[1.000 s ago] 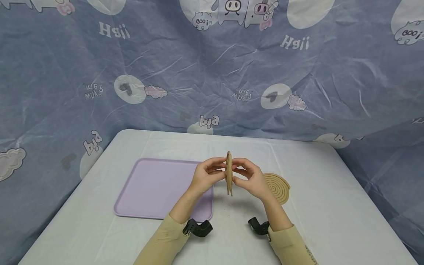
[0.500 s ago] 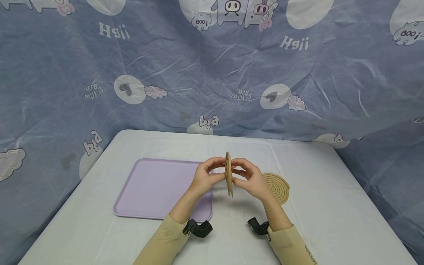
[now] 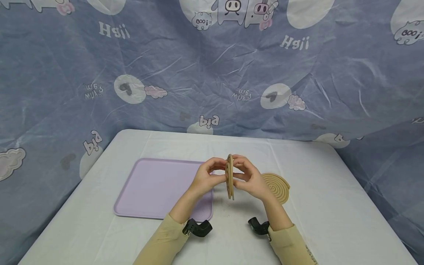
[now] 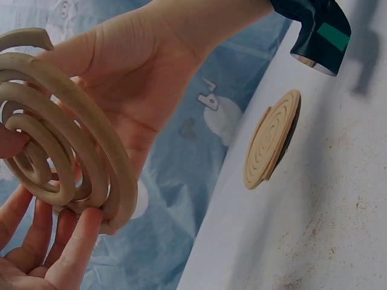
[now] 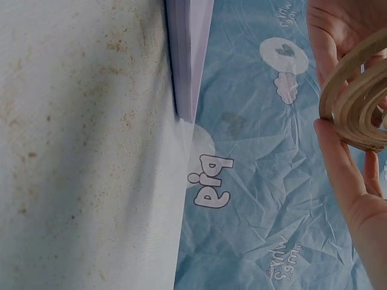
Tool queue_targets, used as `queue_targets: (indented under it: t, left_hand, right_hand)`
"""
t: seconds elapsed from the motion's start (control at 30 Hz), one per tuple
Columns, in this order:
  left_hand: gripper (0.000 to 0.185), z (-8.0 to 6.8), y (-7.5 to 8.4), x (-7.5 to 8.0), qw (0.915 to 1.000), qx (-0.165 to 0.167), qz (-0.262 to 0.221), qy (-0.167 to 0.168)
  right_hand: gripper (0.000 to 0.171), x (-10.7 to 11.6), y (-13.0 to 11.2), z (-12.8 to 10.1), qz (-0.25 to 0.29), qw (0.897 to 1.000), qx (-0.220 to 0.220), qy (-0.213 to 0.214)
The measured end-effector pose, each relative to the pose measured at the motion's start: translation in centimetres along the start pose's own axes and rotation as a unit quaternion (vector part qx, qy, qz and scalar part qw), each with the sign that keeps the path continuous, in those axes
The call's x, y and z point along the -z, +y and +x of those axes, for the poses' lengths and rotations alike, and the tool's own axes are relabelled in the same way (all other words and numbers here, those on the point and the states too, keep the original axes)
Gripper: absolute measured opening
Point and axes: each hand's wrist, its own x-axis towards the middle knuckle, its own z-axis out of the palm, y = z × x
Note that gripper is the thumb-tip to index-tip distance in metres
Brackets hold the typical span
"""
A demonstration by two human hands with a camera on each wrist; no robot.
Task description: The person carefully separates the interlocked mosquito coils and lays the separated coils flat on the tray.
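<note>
Between both hands a tan mosquito coil (image 3: 229,176) is held edge-on above the table. My left hand (image 3: 204,177) pinches it from the left with thumb and fingertips. From the other side my right hand (image 3: 250,179) grips it, fingers at the upper edge and thumb lower down. In the left wrist view the held coil (image 4: 124,175) shows spiral turns standing apart, with gaps between them and one end loose at the top. The right wrist view catches part of the same coil (image 5: 330,99) at its right border. A second, flat mosquito coil (image 3: 277,188) lies beside the right forearm.
A lilac tray (image 3: 159,189) lies on the left half of the white table (image 3: 331,206), partly under the left forearm. Brown crumbs (image 4: 326,211) are scattered on the tablecloth. A blue printed curtain (image 3: 212,73) hangs behind the table.
The held mosquito coil has come down slightly. My right fingers have shifted up to its top edge. The flat coil and the tray have stayed put.
</note>
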Motion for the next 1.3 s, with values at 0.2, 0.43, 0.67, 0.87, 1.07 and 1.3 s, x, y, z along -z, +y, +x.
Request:
queue_targets:
  t: [0.2,0.43,0.67,0.87,1.07,1.3]
  left_hand:
    - [0.040,0.3,-1.6,0.2,1.0000,0.008,-0.005,-0.001]
    - [0.038,0.3,-1.6,0.2,0.9997,0.020,-0.015,-0.002]
    - [0.036,0.3,-1.1,0.1,0.9999,0.014,0.005,0.007]
    - [0.038,0.2,-0.9,0.1,0.9996,0.022,0.003,0.019]
    - [0.038,0.4,-1.7,0.2,0.9992,0.025,0.002,0.032]
    - [0.035,0.3,-1.5,0.5,0.9986,0.023,0.015,0.046]
  right_hand:
    - [0.038,0.0,-0.1,0.0,0.004,1.000,0.004,-0.006]
    - [0.040,0.1,0.0,0.0,0.017,1.000,0.001,-0.003]
    - [0.040,-0.1,-0.1,0.0,0.011,1.000,-0.006,0.010]
    - [0.040,-0.1,0.0,0.1,0.008,1.000,0.002,0.026]
    - [0.042,0.1,-0.1,0.0,-0.039,0.998,-0.011,0.053]
    - [0.046,0.2,-0.5,0.0,-0.053,0.995,-0.035,0.081]
